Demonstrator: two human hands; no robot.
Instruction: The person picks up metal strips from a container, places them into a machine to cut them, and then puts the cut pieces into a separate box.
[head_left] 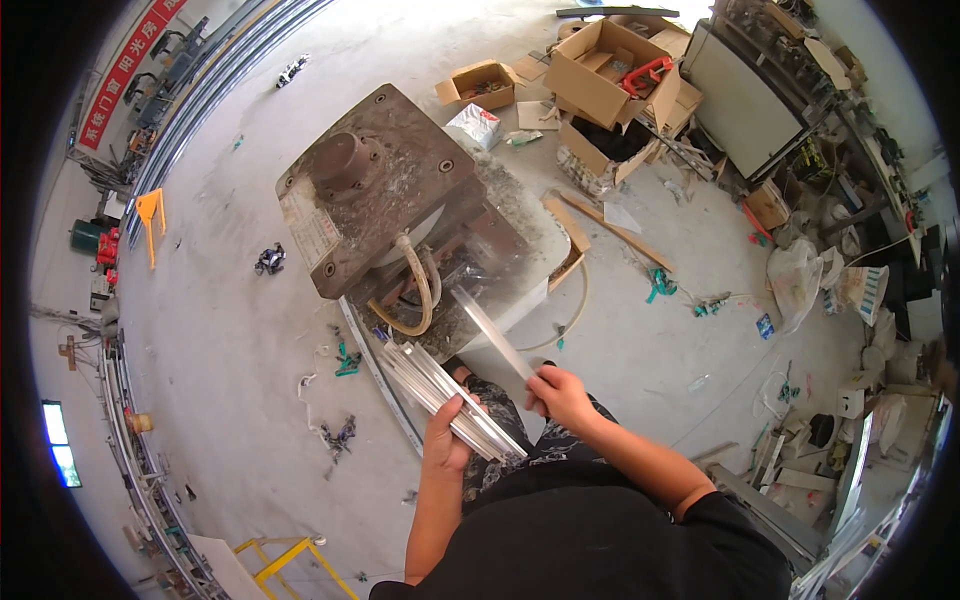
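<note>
A bundle of thin silvery-white strips (425, 383) rests in my left hand (447, 437), low in front of my body. The fingers are wrapped round it, and its lower end reaches my lap. To its right, my right hand (560, 395) grips one single strip (493, 333) near its lower end. The far end of that strip points up and left toward the machine (400, 180), apart from the bundle. This machine is brown and dusty, with a round boss on its top plate. A pale hose (418, 285) loops from its near side.
Open cardboard boxes (605, 75) stand beyond the machine at the right, near a wooden strip (615, 235). Plastic bags (800, 285) and scrap line the right wall. Long metal profiles (200, 110) lie at the far left. A yellow frame (285, 565) is at lower left.
</note>
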